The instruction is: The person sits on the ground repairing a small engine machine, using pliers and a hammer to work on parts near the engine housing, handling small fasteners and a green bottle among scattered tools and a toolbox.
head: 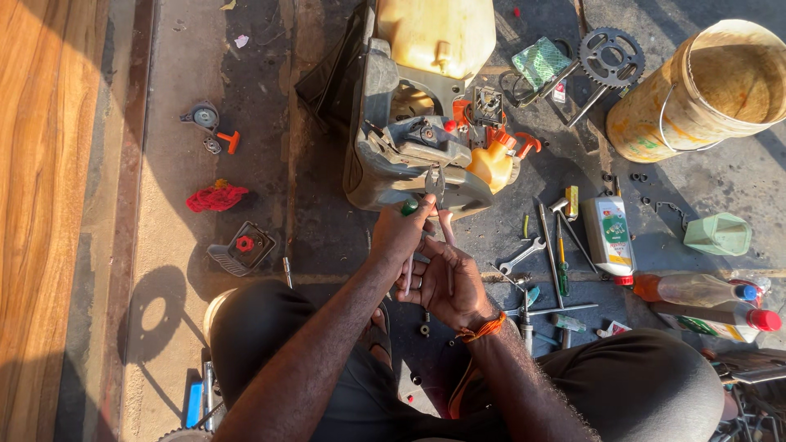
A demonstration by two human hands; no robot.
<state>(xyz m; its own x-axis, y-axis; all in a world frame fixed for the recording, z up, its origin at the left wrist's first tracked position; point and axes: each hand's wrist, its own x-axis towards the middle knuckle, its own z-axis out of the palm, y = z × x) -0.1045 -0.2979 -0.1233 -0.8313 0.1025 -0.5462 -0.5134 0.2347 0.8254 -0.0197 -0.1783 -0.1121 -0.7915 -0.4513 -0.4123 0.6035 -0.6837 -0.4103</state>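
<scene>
My left hand [399, 236] is closed around a green-handled tool [408, 209]; only the tool's green end shows above my fist. Just below it, my right hand [449, 285], with an orange thread at the wrist, grips the pink handles of a pair of pliers [434, 184]. The pliers' grey jaws point up and touch the lower edge of a small grey engine [401, 143]. The engine lies on the ground with a yellowish tank [434, 33] and an orange cap [494, 160]. Both hands are pressed close together right in front of the engine.
Wrenches and screwdrivers [550, 245] lie to the right, beside a white oil bottle [607, 236], two orange bottles [696, 288] and a green tub [719, 234]. A bucket [712, 90] and a sprocket [611, 56] are at top right. A red rag [215, 197] and a black cover [242, 247] lie to the left.
</scene>
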